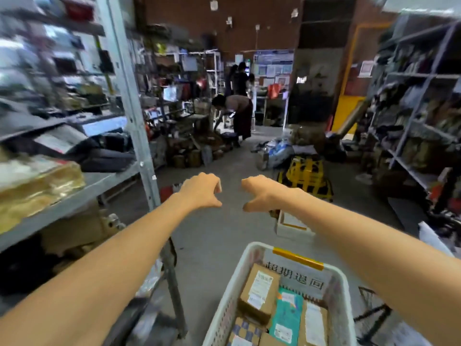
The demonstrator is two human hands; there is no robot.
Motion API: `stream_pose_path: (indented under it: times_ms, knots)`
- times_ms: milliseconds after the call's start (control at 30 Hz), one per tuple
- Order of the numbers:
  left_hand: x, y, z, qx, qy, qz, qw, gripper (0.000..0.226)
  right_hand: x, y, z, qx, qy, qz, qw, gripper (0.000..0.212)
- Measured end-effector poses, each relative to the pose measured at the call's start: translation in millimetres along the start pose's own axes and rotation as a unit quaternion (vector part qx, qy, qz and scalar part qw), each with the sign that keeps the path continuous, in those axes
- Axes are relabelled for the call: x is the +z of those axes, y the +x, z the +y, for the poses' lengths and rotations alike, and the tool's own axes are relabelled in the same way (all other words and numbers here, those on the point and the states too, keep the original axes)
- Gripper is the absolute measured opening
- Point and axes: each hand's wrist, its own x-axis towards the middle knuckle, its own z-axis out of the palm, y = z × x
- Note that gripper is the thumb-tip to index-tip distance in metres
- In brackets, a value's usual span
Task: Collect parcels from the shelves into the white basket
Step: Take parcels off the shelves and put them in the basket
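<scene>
Between the two rows of shelves, both hands reach forward and grasp nothing: the left hand [200, 193] and the right hand [262, 194] hang close together, with fingers loosely bent. I judge that a collision is the risk. The white basket [230, 293] is near the metal post [143, 151] of the left shelf, and a white box [291, 224] lies on the floor ahead, so the basket could catch or tip. The basket already carries parcels [259, 290]. It sits below the forearms, nearer to the person than the hands.

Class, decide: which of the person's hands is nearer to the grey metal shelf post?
Left. The left hand hangs just right of the shelf post; the right hand is farther right, beyond the left hand.
</scene>
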Motion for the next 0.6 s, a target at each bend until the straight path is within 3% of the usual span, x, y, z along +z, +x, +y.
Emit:
stream_pose_path:
  times_ms: [167, 333, 433, 600]
  knots:
    - [-14, -96, -51, -0.12, -0.023, 0.013, 0.992, 0.034, 0, 0, -79, -0.108, -0.005, -0.009, 0.994, 0.045]
    - [-49, -207, -106, -0.193, 0.102, 0.004, 0.976, 0.042, 6, -16, -187, -0.231, -0.008, -0.016, 0.973, 0.036]
    - [-76, -275, -126, -0.264, 0.11, 0.01, 0.958, 0.05, 3, -32, -251, -0.318, 0.006, -0.009, 0.948, 0.027]
    - [-111, -405, -140, -0.393, 0.085, 0.044, 0.915, 0.054, 0, -77, -361, -0.415, 0.023, -0.029, 0.909, 0.046]
